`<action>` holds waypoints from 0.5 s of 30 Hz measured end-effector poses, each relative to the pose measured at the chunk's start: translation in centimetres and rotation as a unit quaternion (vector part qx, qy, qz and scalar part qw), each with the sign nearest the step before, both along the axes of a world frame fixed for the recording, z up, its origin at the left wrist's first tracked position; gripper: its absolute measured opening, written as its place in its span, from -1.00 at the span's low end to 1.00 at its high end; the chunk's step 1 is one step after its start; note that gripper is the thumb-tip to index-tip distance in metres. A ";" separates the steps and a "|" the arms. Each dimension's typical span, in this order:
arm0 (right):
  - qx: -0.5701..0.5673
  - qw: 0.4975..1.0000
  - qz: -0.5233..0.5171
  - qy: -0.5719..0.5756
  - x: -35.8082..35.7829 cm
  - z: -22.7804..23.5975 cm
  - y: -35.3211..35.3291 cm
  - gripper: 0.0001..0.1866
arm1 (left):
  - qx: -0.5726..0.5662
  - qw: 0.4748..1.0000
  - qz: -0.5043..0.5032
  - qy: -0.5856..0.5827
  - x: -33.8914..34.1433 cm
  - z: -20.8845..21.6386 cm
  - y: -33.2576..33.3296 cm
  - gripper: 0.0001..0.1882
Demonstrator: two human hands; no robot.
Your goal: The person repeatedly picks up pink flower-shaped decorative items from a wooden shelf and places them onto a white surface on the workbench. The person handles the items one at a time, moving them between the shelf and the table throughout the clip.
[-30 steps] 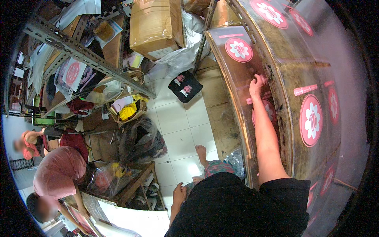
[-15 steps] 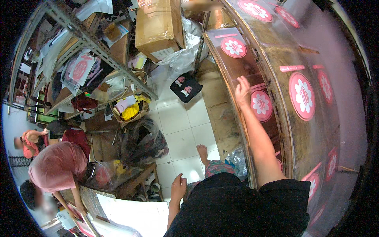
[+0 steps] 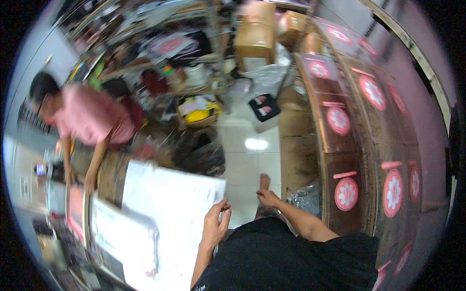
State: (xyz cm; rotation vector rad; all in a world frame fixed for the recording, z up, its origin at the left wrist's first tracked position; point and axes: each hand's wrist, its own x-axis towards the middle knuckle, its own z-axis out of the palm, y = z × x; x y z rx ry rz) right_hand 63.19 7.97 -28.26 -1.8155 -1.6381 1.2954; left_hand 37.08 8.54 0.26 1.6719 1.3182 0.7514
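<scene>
My left hand hangs over the right edge of a large white sheet on the work table, its fingers loosely bent and apart, holding nothing. In front of my body, above the tiled floor, is my right hand, its fingers curled in with nothing visible in them. To my right stand long brown boards under clear sheeting, bearing pink round flower prints. My right hand is apart from these boards.
At the left a person in a pink shirt leans over a red-and-white framed screen. Cluttered shelving stands behind. A folded black cloth lies on the floor, beyond crumpled clear plastic. Cardboard boxes stand at the back.
My view has swung left, bringing more of the white sheet into sight. My right hand has come away from the printed boards and down before my body. The co-worker is now more upright.
</scene>
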 end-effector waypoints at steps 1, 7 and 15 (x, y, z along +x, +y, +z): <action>-0.002 1.000 0.016 -0.011 -1.1 -0.9 -2.4 -0.60 | 0.012 1.000 0.022 -0.001 -1.9 0.5 -1.9 -0.65; -0.082 0.992 0.041 -0.089 -2.7 -2.8 -10.3 -0.56 | 0.061 0.976 0.211 0.006 -12.4 2.7 -11.9 -0.66; -0.212 0.975 0.051 -0.036 -3.1 -3.4 -7.2 -0.66 | 0.085 0.917 0.389 -0.006 -18.9 2.5 -20.8 -0.66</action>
